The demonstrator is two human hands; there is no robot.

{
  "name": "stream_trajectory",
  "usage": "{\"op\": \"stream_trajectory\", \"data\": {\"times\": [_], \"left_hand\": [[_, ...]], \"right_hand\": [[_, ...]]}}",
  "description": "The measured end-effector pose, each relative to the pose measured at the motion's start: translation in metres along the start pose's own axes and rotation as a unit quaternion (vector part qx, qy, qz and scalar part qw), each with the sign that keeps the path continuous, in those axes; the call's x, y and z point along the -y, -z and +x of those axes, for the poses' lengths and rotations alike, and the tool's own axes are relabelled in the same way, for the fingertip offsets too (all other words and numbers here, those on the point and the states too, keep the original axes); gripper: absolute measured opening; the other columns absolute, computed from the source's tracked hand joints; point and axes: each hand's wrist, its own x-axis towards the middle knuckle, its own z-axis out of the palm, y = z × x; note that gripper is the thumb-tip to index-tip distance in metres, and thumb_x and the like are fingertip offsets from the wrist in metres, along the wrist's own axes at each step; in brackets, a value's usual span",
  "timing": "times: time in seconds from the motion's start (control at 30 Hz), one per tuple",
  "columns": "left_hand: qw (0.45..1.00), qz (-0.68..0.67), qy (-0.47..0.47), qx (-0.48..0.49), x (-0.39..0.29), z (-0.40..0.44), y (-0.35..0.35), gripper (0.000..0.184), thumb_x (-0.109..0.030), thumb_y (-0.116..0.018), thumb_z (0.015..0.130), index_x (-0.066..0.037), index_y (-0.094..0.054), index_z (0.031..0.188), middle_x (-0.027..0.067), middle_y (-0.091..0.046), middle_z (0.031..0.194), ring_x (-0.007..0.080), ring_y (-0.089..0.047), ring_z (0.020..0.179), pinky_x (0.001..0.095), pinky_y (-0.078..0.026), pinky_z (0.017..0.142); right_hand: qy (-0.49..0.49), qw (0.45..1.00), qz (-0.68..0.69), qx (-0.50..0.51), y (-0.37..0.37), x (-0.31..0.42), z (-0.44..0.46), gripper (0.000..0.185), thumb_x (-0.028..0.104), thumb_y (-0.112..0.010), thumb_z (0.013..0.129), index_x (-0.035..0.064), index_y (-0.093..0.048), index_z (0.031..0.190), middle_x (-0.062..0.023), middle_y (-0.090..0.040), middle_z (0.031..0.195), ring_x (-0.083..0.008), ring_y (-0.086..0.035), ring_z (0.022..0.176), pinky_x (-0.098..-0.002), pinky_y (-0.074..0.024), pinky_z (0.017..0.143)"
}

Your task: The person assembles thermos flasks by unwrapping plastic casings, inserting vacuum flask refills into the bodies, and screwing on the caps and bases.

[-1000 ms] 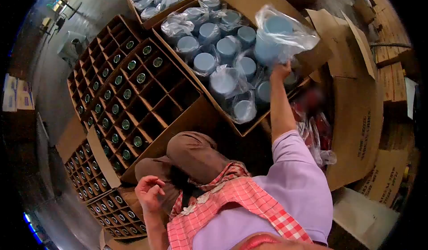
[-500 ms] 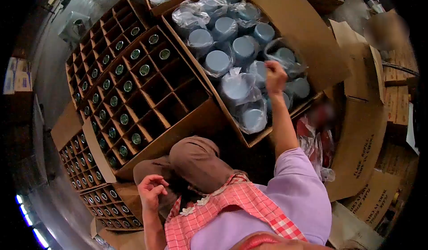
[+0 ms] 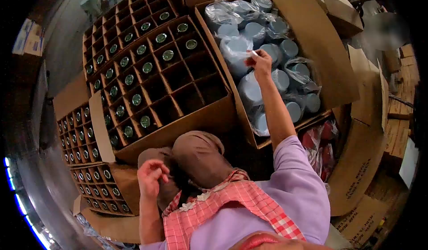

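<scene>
My right hand (image 3: 259, 63) is closed in a pinch on a clear plastic bag (image 3: 236, 49) over the light-blue cylinders. These flat-topped cylinders (image 3: 255, 31), several of them bagged, stand packed in an open cardboard box (image 3: 247, 136). My left hand (image 3: 152, 176) hovers by my knee, its fingers loosely bent and apart, with nothing in it. Beyond it, a divided carton (image 3: 187, 116) holds several round, shiny glass tops (image 3: 136, 99) in its cells. Some cells at its right side hold none that I can see.
More divided cartons (image 3: 80, 136) with glass tops stand at the left. Red wrapped items (image 3: 327, 132) lie to the right of the blue cylinders' box. A raised cardboard flap (image 3: 318, 40) and a printed carton (image 3: 356, 170) border the right side.
My right hand has moved left across the cylinders and now grips a plastic bag. The camera view has shifted. My left hand stays by my knee.
</scene>
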Motion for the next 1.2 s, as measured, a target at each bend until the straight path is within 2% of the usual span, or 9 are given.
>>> {"op": "stream_trajectory", "data": {"times": [0.23,0.37,0.5,0.63,0.73,0.83,1.0,1.13,1.2], "left_hand": [[0.97,-0.201,0.077,0.117,-0.001,0.067,-0.062,0.038,-0.034,-0.045,0.093,-0.002,-0.049,0.114,0.0173,-0.057,0.102,0.029,-0.06,0.089,0.0383,-0.05,0.071],[0.848,-0.454,0.109,0.249,-0.005,0.079,-0.085,0.05,-0.043,-0.039,0.093,-0.005,-0.046,0.124,0.0157,-0.053,0.116,0.0288,-0.054,0.106,0.0416,-0.045,0.088],[0.878,-0.413,0.062,0.234,0.004,0.038,-0.081,0.05,-0.043,-0.039,0.093,-0.006,-0.044,0.126,0.0142,-0.051,0.12,0.0269,-0.053,0.107,0.0396,-0.043,0.09],[0.932,-0.305,0.024,0.197,0.001,0.007,-0.052,0.051,-0.042,-0.039,0.092,-0.006,-0.042,0.129,0.0127,-0.05,0.123,0.025,-0.052,0.108,0.0375,-0.041,0.092],[0.965,-0.201,0.012,0.167,-0.019,0.014,-0.015,0.052,-0.042,-0.039,0.092,-0.007,-0.041,0.131,0.0116,-0.049,0.125,0.0235,-0.051,0.109,0.036,-0.04,0.094],[0.978,-0.144,0.018,0.15,-0.027,0.014,-0.001,0.053,-0.041,-0.039,0.092,-0.007,-0.04,0.133,0.0105,-0.047,0.128,0.022,-0.05,0.11,0.0345,-0.039,0.096],[0.972,-0.152,-0.059,0.167,-0.038,0.001,0.027,0.072,-0.052,-0.051,0.082,-0.008,-0.034,0.137,0.0117,-0.046,0.13,0.0236,-0.047,0.114,0.0369,-0.036,0.097],[0.984,-0.04,-0.138,0.104,-0.029,-0.04,0.048,0.109,-0.062,-0.072,0.053,-0.012,-0.029,0.14,0.0148,-0.041,0.135,0.0259,-0.045,0.116,0.0423,-0.03,0.1],[0.965,0.059,-0.24,0.082,-0.021,-0.067,0.032,0.099,-0.034,-0.079,0.057,-0.013,-0.03,0.14,0.014,-0.041,0.135,0.0242,-0.044,0.119,0.0359,-0.033,0.098]], "right_hand": [[-0.058,0.844,0.327,0.422,-0.106,0.117,-0.16,0.013,0.008,-0.06,0.076,-0.0033,-0.057,0.082,-0.0149,-0.06,0.076,-0.0283,-0.061,0.066,-0.0345,-0.05,0.055],[-0.188,0.658,0.046,0.727,-0.134,0.135,-0.252,0.02,0.01,-0.069,0.069,-0.0024,-0.061,0.081,-0.0138,-0.062,0.081,-0.0251,-0.06,0.07,-0.0353,-0.0501,0.06],[-0.214,0.443,-0.092,0.866,-0.165,0.123,-0.331,0.014,0.007,-0.061,0.071,-0.0029,-0.058,0.08,-0.0087,-0.059,0.072,-0.0205,-0.057,0.059,-0.0311,-0.0468,0.054],[0.121,0.662,-0.084,0.735,-0.116,0.155,-0.318,0.022,0.015,-0.064,0.079,0.0,-0.061,0.095,-0.0135,-0.063,0.082,-0.0209,-0.062,0.073,-0.0306,-0.0484,0.067],[0.144,0.943,-0.062,0.295,-0.073,0.153,-0.299,0.043,0.005,-0.064,0.07,-0.0014,-0.055,0.112,-0.0137,-0.059,0.107,-0.023,-0.06,0.094,-0.0348,-0.0464,0.084],[0.254,0.922,-0.167,0.241,-0.116,0.146,-0.281,0.066,0.013,-0.071,0.065,0.0045,-0.045,0.125,-0.0093,-0.048,0.126,-0.0177,-0.046,0.115,-0.033,-0.0376,0.094],[0.158,0.852,-0.388,0.314,-0.152,0.133,-0.26,0.01,-0.001,-0.06,0.073,-0.0011,-0.062,0.083,-0.0008,-0.061,0.069,-0.0111,-0.057,0.068,-0.0259,-0.0468,0.058],[-0.048,0.935,-0.203,0.288,-0.183,0.152,-0.249,0.012,0.008,-0.058,0.08,-0.0016,-0.061,0.087,-0.0055,-0.063,0.079,-0.0163,-0.06,0.07,-0.0296,-0.0501,0.063],[-0.018,0.972,0.024,0.234,-0.197,0.176,-0.232,0.019,0.013,-0.055,0.085,-0.0028,-0.059,0.094,-0.0095,-0.064,0.087,-0.0212,-0.062,0.074,-0.032,-0.0513,0.068]]}}
